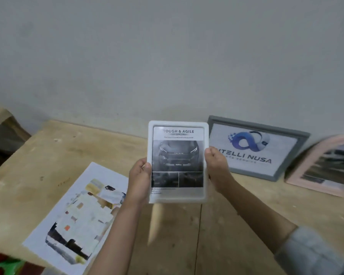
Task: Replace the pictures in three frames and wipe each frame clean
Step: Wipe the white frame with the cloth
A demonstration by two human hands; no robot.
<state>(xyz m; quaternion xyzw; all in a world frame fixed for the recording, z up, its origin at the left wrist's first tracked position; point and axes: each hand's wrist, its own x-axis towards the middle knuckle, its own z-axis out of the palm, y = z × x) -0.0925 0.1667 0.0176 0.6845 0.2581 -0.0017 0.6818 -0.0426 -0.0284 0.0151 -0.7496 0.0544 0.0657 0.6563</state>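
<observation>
Both hands grip white frame holding car picture.

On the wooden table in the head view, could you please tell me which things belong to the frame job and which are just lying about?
Part of the job:
- white frame with the car picture, gripped by the left hand and right hand
- grey frame leaning on the wall
- pink frame, also leaning
- loose printed sheet, flat on the table

Lying about:
- green object, bottom left corner
</observation>
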